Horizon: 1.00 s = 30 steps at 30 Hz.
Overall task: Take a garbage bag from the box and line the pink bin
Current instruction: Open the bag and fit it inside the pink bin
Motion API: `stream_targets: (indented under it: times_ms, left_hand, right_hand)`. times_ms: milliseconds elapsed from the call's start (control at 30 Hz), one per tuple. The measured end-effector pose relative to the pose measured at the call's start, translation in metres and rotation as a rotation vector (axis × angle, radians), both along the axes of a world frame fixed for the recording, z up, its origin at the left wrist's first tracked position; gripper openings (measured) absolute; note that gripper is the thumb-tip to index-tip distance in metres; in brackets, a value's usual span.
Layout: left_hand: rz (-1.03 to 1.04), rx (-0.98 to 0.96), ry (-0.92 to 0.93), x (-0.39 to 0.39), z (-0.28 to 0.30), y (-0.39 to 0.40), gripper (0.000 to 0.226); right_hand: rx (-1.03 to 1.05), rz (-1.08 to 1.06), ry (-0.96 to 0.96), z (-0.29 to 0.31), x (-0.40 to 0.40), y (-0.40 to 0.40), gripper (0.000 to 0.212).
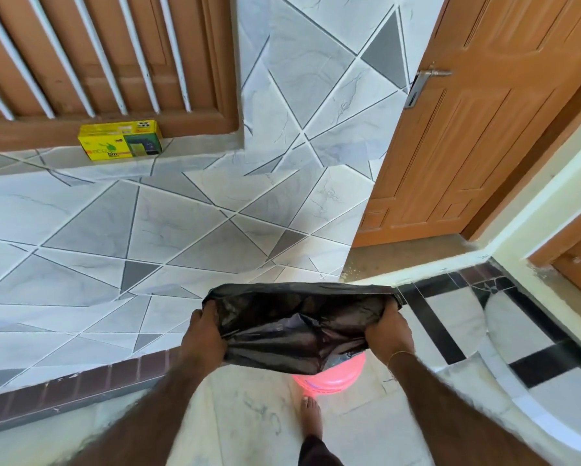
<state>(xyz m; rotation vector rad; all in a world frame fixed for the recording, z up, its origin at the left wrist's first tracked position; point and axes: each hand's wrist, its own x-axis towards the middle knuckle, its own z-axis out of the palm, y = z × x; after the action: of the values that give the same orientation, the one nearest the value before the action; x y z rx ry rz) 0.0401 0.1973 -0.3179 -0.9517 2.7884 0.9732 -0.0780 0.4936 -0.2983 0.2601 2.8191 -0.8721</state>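
You are standing with one bare foot [312, 419] on the pale floor, and the pink bin [329, 373] is sitting just in front of it, mostly hidden under what you are holding. Only the near part of its rim and side is showing, so I cannot tell if anything is already inside.

Above the bin you are holding the black garbage bag [299, 327] with both hands. Your left hand [205, 334] is gripping the left edge of the bag mouth, with the fingers curled into the plastic and the thumb on the outside. Your right hand [388, 331] is gripping the right edge in the same way. You are pulling the two edges apart, and because of this the mouth is standing wide open and facing you, directly over the bin. I think you are holding it like this so that the bag can go down into the bin with the mouth already spread. The lower part of the bag is hanging loosely and wrinkled, touching or nearly touching the bin rim; I cannot tell which.

Farther away, the yellow box of bin bags [121, 141] is resting on the tiled ledge [198, 153] under the barred window [97, 55], well apart from you. It is no longer needed, in my judgement. At the far right an orange wooden door [477, 129] is standing open.
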Motion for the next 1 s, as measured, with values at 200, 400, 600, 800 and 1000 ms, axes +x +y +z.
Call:
stream_targets:
  times_ms: [200,400,600,800,1000]
  left_hand:
    - [0.064,0.096,0.019,-0.011,-0.006,0.013,0.064]
    - [0.144,0.096,-0.071,-0.002,-0.027,0.005,0.07]
    - [0.078,0.058,-0.135,-0.007,-0.045,0.008,0.065]
    - [-0.028,0.078,-0.136,-0.041,-0.073,0.023,0.059]
    - [-0.211,0.16,-0.21,-0.086,-0.126,0.049,0.067]
  right_hand:
    - [0.011,-0.002,-0.034,-0.005,0.001,0.005,0.064]
    - [0.051,0.09,-0.144,-0.019,0.017,0.012,0.047]
    - [0.033,0.083,-0.243,-0.045,0.017,0.02,0.049]
    - [0.006,-0.037,-0.295,-0.061,-0.015,0.037,0.042]
    - [0.02,-0.149,-0.366,-0.089,-0.062,0.059,0.053]
